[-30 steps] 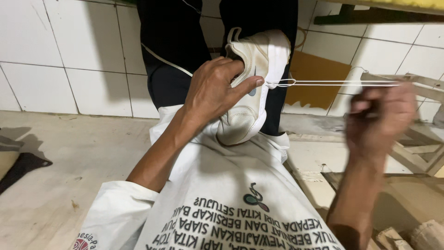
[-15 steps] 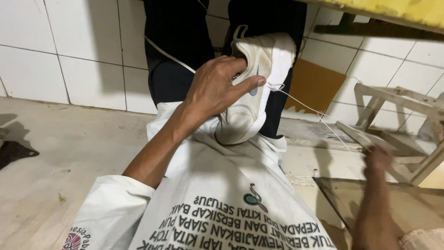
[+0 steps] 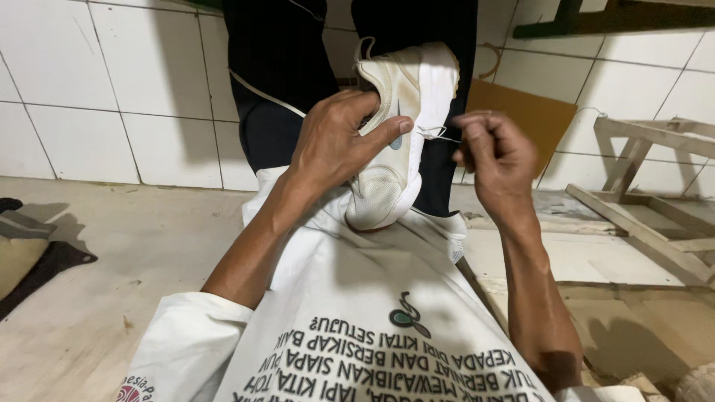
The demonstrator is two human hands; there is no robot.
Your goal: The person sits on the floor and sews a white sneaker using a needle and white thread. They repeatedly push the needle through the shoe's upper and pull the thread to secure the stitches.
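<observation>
Gripping the white shoe (image 3: 395, 134) firmly, the left hand (image 3: 335, 145) steadies it; the right hand (image 3: 495, 156), pinching thread (image 3: 436, 134), should pull evenly.

The right hand (image 3: 495, 160) has come back up from low right to the white shoe (image 3: 398, 126)

Beyond the hands rise a white tiled wall (image 3: 112, 97) and a leaning brown cardboard sheet (image 3: 532, 119), a pale wooden frame (image 3: 648, 201) lies to their right, and dark cloth (image 3: 45, 260) lies far left.
</observation>
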